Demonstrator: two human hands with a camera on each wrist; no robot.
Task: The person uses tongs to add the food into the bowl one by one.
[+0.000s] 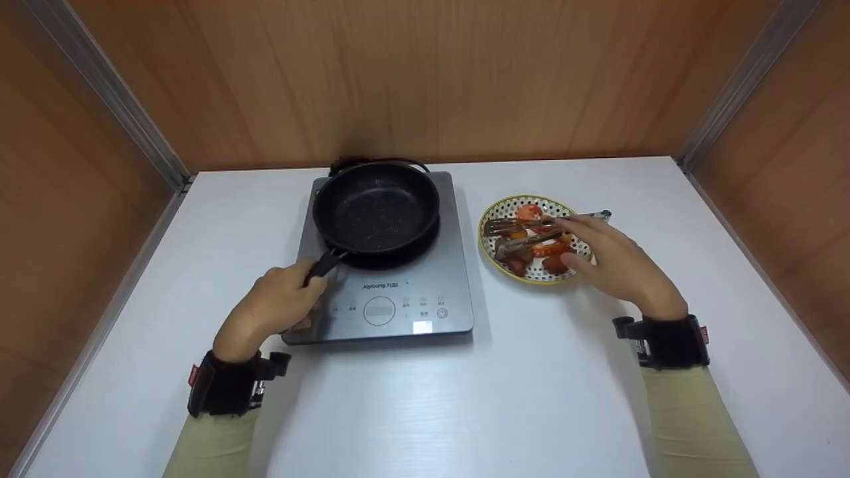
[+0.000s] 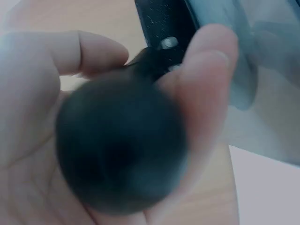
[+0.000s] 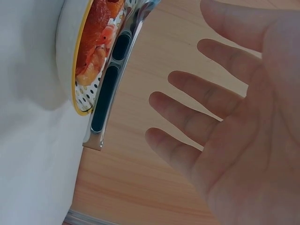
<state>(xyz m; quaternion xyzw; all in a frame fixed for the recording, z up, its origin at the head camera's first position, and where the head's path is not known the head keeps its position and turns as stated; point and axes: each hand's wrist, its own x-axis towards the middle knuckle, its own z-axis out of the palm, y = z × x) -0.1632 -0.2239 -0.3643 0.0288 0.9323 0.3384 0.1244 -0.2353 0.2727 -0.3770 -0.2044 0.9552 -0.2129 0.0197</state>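
Black and deep-sided, the frying pan [image 1: 376, 209] is over the grey hob [image 1: 425, 285] in the head view, its handle [image 1: 323, 265] angled toward you with the fingers of your left hand [image 1: 272, 302] wrapped round it. Right of the hob, on the white table [image 1: 398, 411], a yellow-rimmed plate [image 1: 531, 281] holds pieces of food [image 1: 550, 249], and metal tongs [image 1: 528, 243] lie across them, one end jutting past the rim. Your right hand [image 1: 621, 262] hovers at that side, its fingers stretched out. Should you press on the jutting end, the tongs could pivot and flick food out (or tip the plate, if it is a light one).

From the left wrist, you see the handle's rounded end, blurred, against your palm, with the thumb along one side and a finger at the other, clamped on it. A careless twist here would probably tilt the pan or drag it across the hob.

From the right wrist, your fingers are fanned apart, holding nothing, with a gap between their tips and the tongs. Catching just one arm would be the likely slip, since the other could swing loose.
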